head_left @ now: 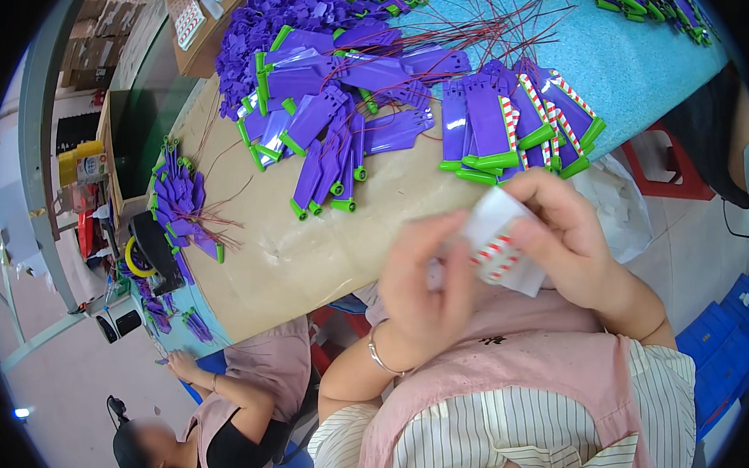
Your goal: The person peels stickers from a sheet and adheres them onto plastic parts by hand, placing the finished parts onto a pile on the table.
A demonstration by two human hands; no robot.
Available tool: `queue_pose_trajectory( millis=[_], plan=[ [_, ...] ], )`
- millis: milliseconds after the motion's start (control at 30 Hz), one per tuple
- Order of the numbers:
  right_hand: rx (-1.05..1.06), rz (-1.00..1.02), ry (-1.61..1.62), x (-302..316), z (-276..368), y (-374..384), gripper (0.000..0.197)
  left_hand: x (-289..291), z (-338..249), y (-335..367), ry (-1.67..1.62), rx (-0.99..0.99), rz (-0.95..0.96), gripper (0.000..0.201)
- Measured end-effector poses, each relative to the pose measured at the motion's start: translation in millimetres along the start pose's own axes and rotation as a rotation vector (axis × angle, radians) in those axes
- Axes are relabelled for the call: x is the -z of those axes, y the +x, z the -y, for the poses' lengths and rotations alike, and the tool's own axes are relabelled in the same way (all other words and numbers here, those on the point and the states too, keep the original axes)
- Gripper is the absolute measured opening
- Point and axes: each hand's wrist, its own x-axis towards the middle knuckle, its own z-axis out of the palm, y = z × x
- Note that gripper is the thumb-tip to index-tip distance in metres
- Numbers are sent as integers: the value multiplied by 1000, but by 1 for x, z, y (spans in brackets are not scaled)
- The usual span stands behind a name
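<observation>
My right hand (565, 235) pinches a small white sticker sheet (487, 219) with red-and-white striped stickers, held over the near table edge. My left hand (429, 283) is at the sheet's left side with fingers curled and a little blurred; what they grip is hidden. Just beyond my hands lie flat purple plastic pieces with green ends (486, 121), several bearing red-and-white striped strips. To their left is a loose heap of similar purple pieces (321, 117), on which no stripes show.
Thin red wires (487, 28) spread over the blue table mat (637, 66). A purple pile (275, 25) rises at the back left, and a smaller bunch (177, 194) lies at the left edge. A co-worker (248, 388) sits lower left. A red stool (666, 164) stands right.
</observation>
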Motion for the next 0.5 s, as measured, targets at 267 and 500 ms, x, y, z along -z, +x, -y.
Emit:
queue_pose_trajectory(
  millis=[267, 500],
  plan=[
    [-124, 147, 75, -6, 2, 3, 6, 24, 1, 5, 161, -38, 156, 25],
    [-18, 137, -60, -11, 2, 5, 4, 26, 0, 10, 121, 44, 67, 11]
  ],
)
